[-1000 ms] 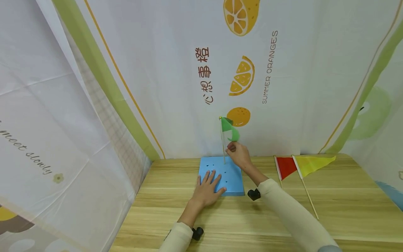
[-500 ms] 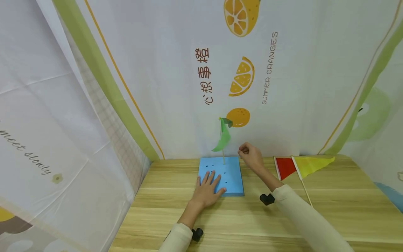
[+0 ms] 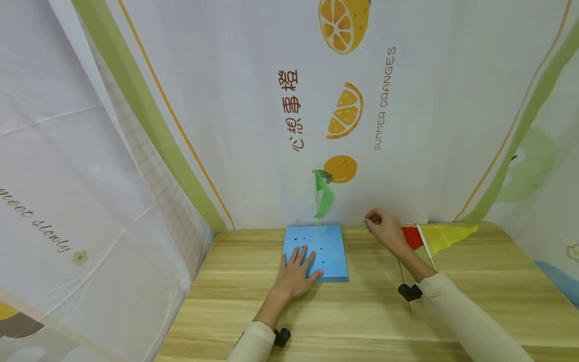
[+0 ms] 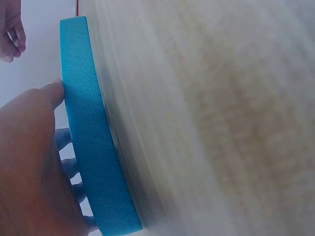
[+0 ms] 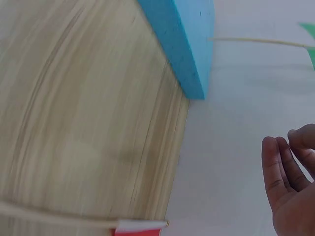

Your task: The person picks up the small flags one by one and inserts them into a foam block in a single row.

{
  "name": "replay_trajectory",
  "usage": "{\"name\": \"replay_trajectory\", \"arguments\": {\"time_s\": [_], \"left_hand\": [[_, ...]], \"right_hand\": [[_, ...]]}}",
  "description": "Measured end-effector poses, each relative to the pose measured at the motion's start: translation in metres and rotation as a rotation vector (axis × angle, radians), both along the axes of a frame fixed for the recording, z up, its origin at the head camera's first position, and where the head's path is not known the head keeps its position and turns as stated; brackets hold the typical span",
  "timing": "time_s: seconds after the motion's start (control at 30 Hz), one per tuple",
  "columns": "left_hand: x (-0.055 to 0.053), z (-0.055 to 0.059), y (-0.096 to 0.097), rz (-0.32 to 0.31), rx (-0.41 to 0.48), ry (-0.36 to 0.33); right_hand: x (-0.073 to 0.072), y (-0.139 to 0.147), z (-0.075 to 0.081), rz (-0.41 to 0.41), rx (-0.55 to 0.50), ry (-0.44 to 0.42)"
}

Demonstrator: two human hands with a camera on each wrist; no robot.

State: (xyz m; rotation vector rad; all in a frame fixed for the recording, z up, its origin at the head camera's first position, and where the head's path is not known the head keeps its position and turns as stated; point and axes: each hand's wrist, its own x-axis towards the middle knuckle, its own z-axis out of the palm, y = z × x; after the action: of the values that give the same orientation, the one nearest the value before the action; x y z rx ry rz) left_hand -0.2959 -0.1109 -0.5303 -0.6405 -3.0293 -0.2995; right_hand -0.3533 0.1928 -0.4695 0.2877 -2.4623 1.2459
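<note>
My left hand (image 3: 295,275) lies with spread fingers on the near left part of a blue foam block (image 3: 334,261) with several small holes. A green flag (image 3: 324,198) stands upright in the block's far side, its thin stick in the foam. To the right of the block, my right hand (image 3: 385,230) is in the air, its fingers loosely bent and holding nothing. It partly hides a red flag (image 3: 410,237) lying on the table. In the right wrist view the thumb is near the fingertips, with no object among them.
Beside the red flag lies a yellow flag (image 3: 448,237) on a stick, partly behind the right forearm. The wooden table (image 3: 226,301) meets a white printed curtain (image 3: 253,191) at its far edge. More cloth hangs at both sides.
My right hand has let go of the green flag and moved right, toward the red flag. The green cloth now hangs from its stick. My left hand stays on the foam block.
</note>
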Motion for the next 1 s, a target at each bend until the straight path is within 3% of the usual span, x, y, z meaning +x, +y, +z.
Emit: {"name": "replay_trajectory", "arguments": {"time_s": [0.2, 0.43, 0.8, 1.0], "left_hand": [[-0.001, 0.000, -0.001, -0.001, 0.003, 0.010], [0.003, 0.006, 0.000, 0.000, 0.001, 0.000], [-0.002, -0.004, -0.001, 0.001, -0.005, 0.025], [-0.001, -0.003, 0.000, 0.003, -0.007, 0.020]], "right_hand": [[0.005, 0.017, 0.000, -0.030, 0.020, 0.030], [0.015, 0.034, 0.000, -0.062, 0.062, -0.008], [0.024, 0.054, -0.012, -0.076, 0.108, -0.041], [0.032, 0.063, -0.021, -0.101, 0.146, -0.079]]}}
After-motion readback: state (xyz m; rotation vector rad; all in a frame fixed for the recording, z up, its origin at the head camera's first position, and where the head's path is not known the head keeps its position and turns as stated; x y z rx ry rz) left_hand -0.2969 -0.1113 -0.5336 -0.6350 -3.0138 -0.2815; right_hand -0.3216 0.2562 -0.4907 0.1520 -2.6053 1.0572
